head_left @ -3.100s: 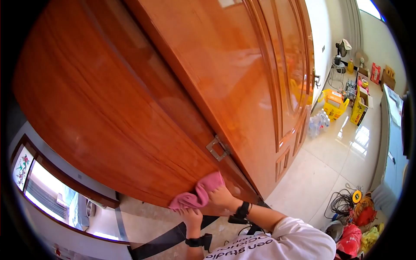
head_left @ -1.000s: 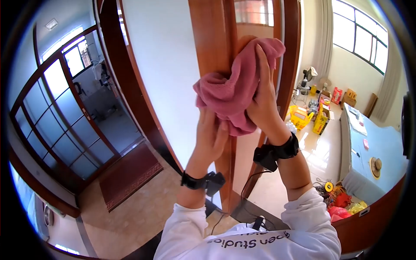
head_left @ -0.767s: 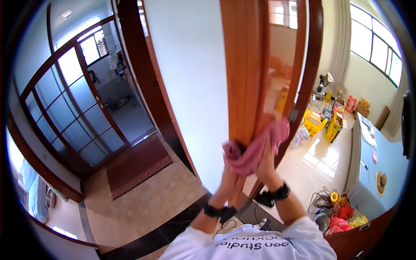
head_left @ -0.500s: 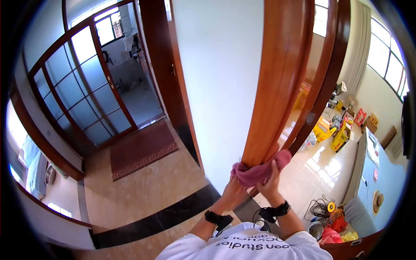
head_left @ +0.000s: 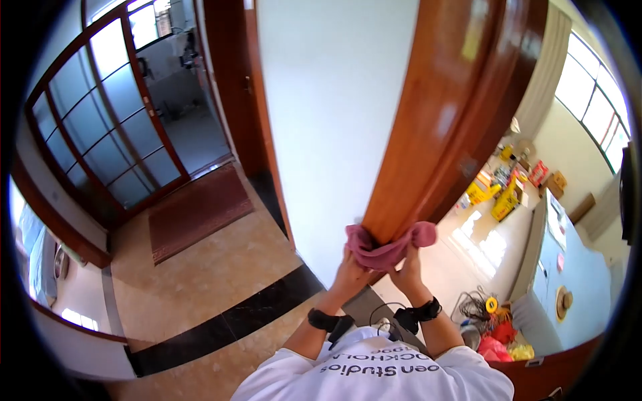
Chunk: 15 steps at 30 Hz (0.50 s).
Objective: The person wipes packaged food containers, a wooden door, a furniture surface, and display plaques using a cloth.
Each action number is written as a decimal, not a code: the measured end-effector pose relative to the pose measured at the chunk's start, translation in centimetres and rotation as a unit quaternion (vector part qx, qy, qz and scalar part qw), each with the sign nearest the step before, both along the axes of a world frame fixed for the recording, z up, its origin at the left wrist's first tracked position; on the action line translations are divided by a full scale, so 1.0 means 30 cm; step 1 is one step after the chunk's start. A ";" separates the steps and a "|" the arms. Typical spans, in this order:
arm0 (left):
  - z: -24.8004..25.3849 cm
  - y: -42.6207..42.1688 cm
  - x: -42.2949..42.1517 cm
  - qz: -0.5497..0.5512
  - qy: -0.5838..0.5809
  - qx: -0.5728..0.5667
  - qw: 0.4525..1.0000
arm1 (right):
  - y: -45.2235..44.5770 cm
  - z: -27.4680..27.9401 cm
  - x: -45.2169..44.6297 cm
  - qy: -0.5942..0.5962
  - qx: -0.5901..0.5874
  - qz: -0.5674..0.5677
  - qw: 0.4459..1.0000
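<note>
A pink cloth is wrapped round the front of the brown wooden door frame, low down beside the white wall. My left hand grips the cloth's left part, with its fingers partly hidden under the fabric. On the cloth's right part, my right hand is closed, its thumb side against the wood. Black bands with small devices are strapped on both wrists.
At the right stand a blue-covered table with a straw hat, yellow boxes, and coiled cables and bags on the floor. To the left are a dark red mat and a sliding glass door.
From the wide door panel, the view has turned to the frame's edge. Both hands have slid the cloth down the frame from upper height to low down; it stays in both hands.
</note>
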<state>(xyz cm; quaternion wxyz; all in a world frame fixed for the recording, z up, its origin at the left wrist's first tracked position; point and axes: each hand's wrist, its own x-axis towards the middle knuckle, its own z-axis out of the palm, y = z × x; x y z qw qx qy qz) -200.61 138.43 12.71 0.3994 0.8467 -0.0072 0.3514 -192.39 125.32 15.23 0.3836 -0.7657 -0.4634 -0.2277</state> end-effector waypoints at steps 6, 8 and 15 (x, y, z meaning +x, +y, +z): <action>-0.282 0.086 -0.071 0.004 0.063 -0.135 0.989 | -0.123 -0.078 -0.006 0.145 -0.053 0.026 0.988; -0.298 0.104 -0.095 -0.028 0.051 -0.255 0.965 | -0.146 -0.094 -0.004 0.170 -0.025 -0.011 0.985; -0.168 0.117 -0.154 -0.021 0.110 -0.418 0.902 | -0.267 -0.139 -0.007 0.199 -0.032 -0.129 0.971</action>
